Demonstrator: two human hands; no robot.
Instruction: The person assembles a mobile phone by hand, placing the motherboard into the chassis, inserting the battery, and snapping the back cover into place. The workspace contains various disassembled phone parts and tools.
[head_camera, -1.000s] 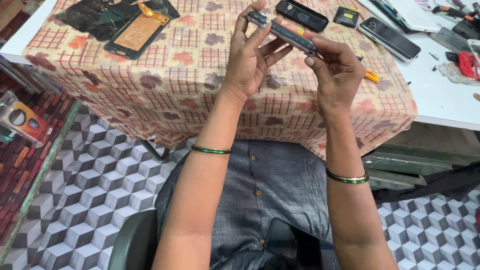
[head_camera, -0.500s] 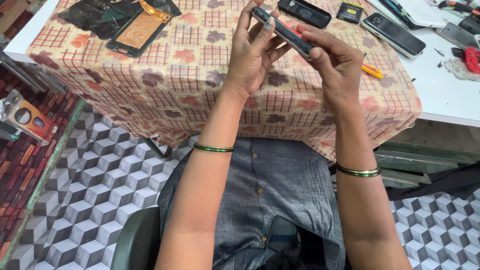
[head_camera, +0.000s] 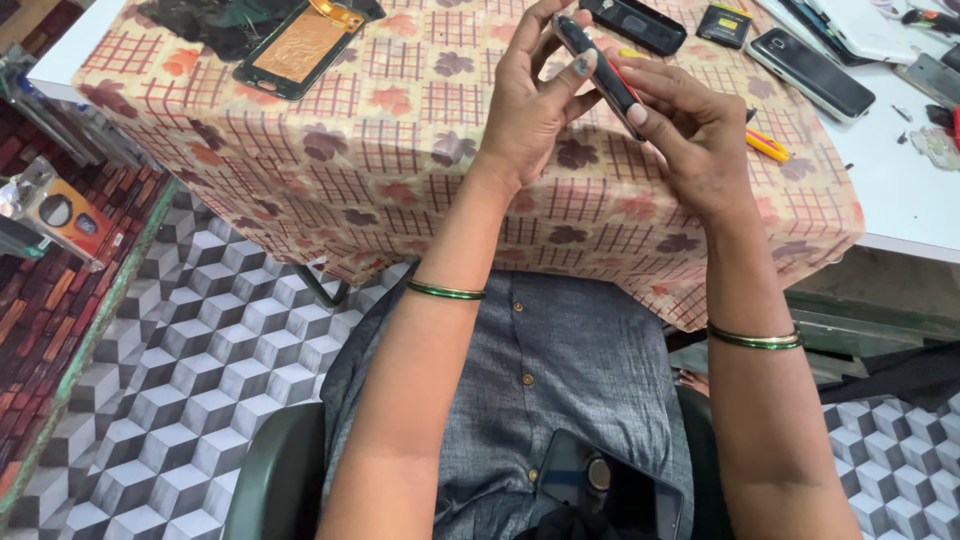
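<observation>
Phone (head_camera: 610, 490) lies in lap, out of way. Above table edge, 2 hands share 1 slim dark phone (head_camera: 598, 70), tilted edge-up – left hand (head_camera: 530, 105) cradles it from behind, right hand (head_camera: 690, 135) pinches its side, fingers curled close. Beyond, on checked tablecloth (head_camera: 420, 170): opened screen panel (head_camera: 305, 45), black phone (head_camera: 812, 72).

A slim dark phone (head_camera: 598, 68) is held edge-on above a checked tablecloth, tilted so that its upper end points up and to the left. Its upper end is gripped by the left hand (head_camera: 528, 100), while its lower end is pinched by the right hand (head_camera: 688, 135). A thin red strip is seen along its edge.
</observation>
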